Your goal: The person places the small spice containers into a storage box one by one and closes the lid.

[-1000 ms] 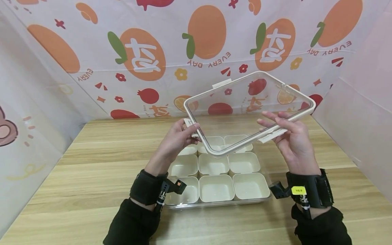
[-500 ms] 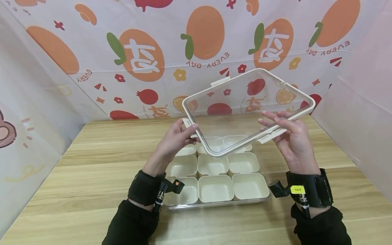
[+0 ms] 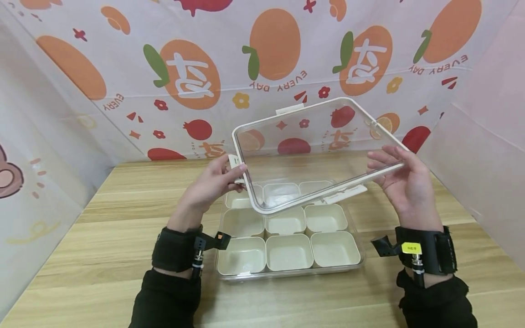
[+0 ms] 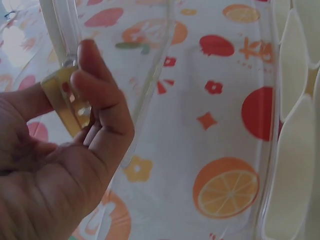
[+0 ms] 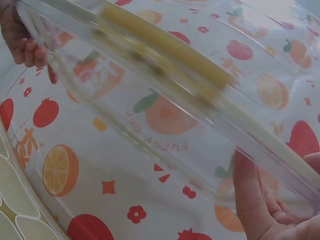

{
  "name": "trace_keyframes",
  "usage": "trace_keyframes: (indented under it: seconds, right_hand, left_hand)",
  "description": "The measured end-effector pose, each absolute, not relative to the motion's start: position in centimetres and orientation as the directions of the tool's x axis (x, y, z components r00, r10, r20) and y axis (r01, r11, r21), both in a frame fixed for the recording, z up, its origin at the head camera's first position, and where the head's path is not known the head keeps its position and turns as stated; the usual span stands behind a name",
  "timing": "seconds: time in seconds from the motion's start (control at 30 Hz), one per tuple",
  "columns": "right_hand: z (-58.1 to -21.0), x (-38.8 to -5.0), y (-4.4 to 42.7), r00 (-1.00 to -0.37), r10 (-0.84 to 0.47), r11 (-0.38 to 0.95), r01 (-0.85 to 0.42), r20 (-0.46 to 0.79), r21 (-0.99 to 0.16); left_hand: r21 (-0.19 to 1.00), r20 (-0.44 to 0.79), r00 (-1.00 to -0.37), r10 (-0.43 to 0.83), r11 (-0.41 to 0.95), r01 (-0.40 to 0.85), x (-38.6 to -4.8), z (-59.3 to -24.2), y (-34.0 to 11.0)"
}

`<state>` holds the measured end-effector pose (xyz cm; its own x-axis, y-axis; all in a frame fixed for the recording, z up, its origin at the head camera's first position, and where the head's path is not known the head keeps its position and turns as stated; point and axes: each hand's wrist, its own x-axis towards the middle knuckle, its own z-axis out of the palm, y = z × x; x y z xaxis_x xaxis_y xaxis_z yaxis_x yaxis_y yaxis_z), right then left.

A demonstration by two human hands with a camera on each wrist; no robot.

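Observation:
In the head view, a clear lid [image 3: 303, 150] with a cream rim is held up and tilted over the box. My left hand [image 3: 205, 189] pinches the cream latch [image 3: 236, 167] at its left side between thumb and fingers. In the left wrist view, that latch [image 4: 67, 102] lies between thumb and curled fingers. My right hand [image 3: 410, 187] is at the lid's right corner, fingers fairly straight, the rim running between thumb and fingers. Another latch [image 3: 344, 194] hangs from the near rim. Below stands a clear box [image 3: 287, 274] holding several cream cups [image 3: 289, 253], with nothing visible inside them.
The box stands on a wood-grain table [image 3: 102, 246]. A fruit-print cloth [image 3: 229, 59] rises behind the table's far edge, and pale cloth walls close in both sides. Black camera straps [image 3: 176, 249] wrap both wrists.
The lid has shifted left and tilted a little, with my left hand moving left along with it. My right hand has slid rightwards along the rim, away from the near latch.

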<state>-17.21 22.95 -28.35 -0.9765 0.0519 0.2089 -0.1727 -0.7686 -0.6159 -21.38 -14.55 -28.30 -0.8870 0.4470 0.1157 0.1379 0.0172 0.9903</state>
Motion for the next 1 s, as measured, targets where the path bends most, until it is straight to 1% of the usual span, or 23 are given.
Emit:
trace_keyframes:
  seconds: [0.2, 0.37, 0.47, 0.7, 0.83, 1.0]
  right_hand:
    - [-28.6, -17.7, 23.3, -0.969, -0.043, -0.787, -0.117, 0.242, -0.606]
    - [-28.9, -17.8, 23.3, -0.964, -0.133, -0.850, -0.008, 0.229, -0.526]
    - [-28.9, -17.8, 23.3, -0.959, -0.165, -0.854, 0.022, 0.230, -0.521]
    - [-28.7, -17.7, 23.7, -0.965, -0.159, -0.817, 0.010, 0.209, -0.576]
    - [-28.8, -17.7, 23.9, -0.972, -0.148, -0.813, 0.015, 0.181, -0.582]
    - [-28.8, -17.6, 23.9, -0.973, -0.138, -0.808, 0.004, 0.183, -0.589]
  left_hand:
    - [0.986, 0.112, -0.880, 0.462, 0.056, 0.155, -21.0, -27.6, -16.0]
    - [0.986, 0.096, -0.883, 0.459, 0.075, 0.146, -20.9, -27.2, -16.5]
    - [0.984, 0.093, -0.877, 0.470, 0.088, 0.152, -21.0, -27.3, -16.7]
    - [0.984, 0.067, -0.863, 0.502, 0.112, 0.142, -21.3, -27.4, -16.9]
    - [0.980, 0.054, -0.857, 0.512, 0.139, 0.145, -21.1, -27.3, -17.1]
    - [0.976, 0.066, -0.850, 0.522, 0.142, 0.164, -21.1, -27.3, -17.3]
